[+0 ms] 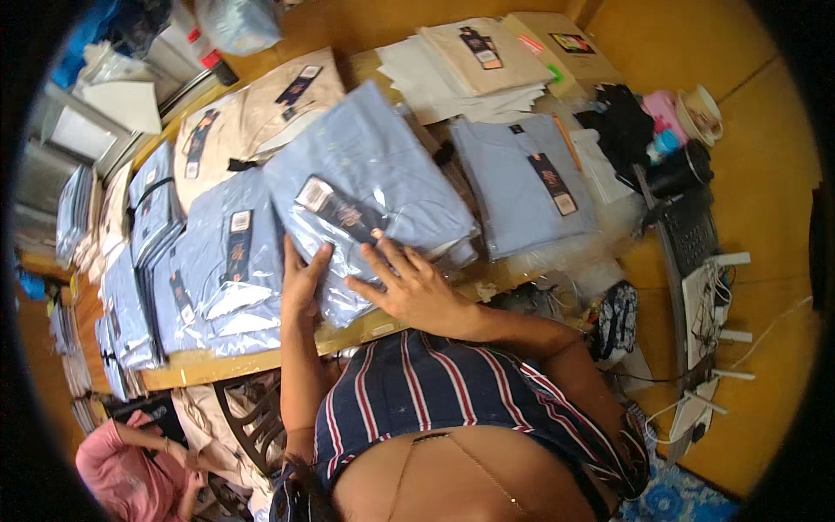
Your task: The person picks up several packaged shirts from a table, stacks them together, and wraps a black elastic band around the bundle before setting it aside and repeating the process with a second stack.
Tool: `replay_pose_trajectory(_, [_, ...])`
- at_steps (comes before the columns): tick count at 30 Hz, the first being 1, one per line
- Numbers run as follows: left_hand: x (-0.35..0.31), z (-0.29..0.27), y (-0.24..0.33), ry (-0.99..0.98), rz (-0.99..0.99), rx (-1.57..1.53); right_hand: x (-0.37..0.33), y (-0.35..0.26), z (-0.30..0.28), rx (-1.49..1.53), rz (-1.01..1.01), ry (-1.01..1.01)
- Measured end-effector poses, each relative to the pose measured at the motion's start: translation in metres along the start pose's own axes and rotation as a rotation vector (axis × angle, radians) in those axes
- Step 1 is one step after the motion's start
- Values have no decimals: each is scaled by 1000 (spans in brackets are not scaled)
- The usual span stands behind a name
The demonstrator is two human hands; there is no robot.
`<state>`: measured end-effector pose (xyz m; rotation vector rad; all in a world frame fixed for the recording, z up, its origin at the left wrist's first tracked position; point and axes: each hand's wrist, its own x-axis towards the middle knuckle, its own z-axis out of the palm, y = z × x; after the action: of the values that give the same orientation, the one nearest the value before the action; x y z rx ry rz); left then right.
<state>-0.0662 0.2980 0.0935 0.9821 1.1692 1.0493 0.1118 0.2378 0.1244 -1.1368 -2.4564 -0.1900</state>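
A folded light blue garment in a clear plastic bag (pixel 374 157) lies tilted on the table in front of me, with a dark hang tag (pixel 335 209) across it. At its lower left edge my left hand (pixel 303 280) grips the bag, thumb on top and fingers partly hidden. My right hand (pixel 417 285) rests flat on the bag's near side, fingers spread, the fingertips close to the tag. Just left of it lies another bagged blue garment (pixel 209 296). To the right is one more bagged blue garment (pixel 513 191), also with a dark tag.
Beige garments (pixel 296 91) lie behind on the left, and a beige one (pixel 483 56) tops white sheets at the back. Further right are a cardboard box (pixel 565 65), black cloth (pixel 617 117) and a keyboard (pixel 691 230). A person in pink (pixel 135 474) is at lower left.
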Motion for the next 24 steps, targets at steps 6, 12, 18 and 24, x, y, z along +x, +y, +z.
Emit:
replay_pose_trajectory(6, [3,-2,13,-23,-61,14,-54,69,-49,196,445,-110])
replay_pose_trajectory(12, [11,-11,21,-81,-97,-5,-130,119,-44,-158,644,-317])
replay_pose_trajectory(18, [15,-7,15,-23,42,19,-162,179,-69,185,1093,433])
replay_pose_trajectory(24, [14,-2,14,-101,123,-34,-66,144,-151,-259,900,1086])
